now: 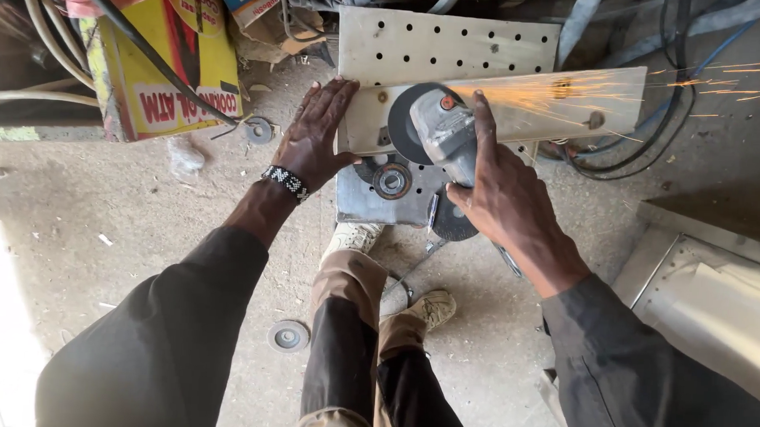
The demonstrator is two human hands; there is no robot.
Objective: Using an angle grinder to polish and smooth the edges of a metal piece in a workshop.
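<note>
My right hand (503, 192) grips a grey angle grinder (443, 136) whose dark disc (400, 122) bites into a flat metal strip (552, 106). Orange sparks fly off to the right along the strip. My left hand (315, 135), a beaded band at its wrist, lies flat with fingers spread on the left end of the strip, pressing it down. The strip rests across a perforated metal plate (445, 43) on the ground.
Spare grinding discs (392, 181) lie on the plate, one more disc (288, 336) on the dusty floor near my shoes (431, 306). A yellow tin container (162, 59) stands at the upper left, cables (644, 138) at the upper right, sheet metal (714, 301) at the right.
</note>
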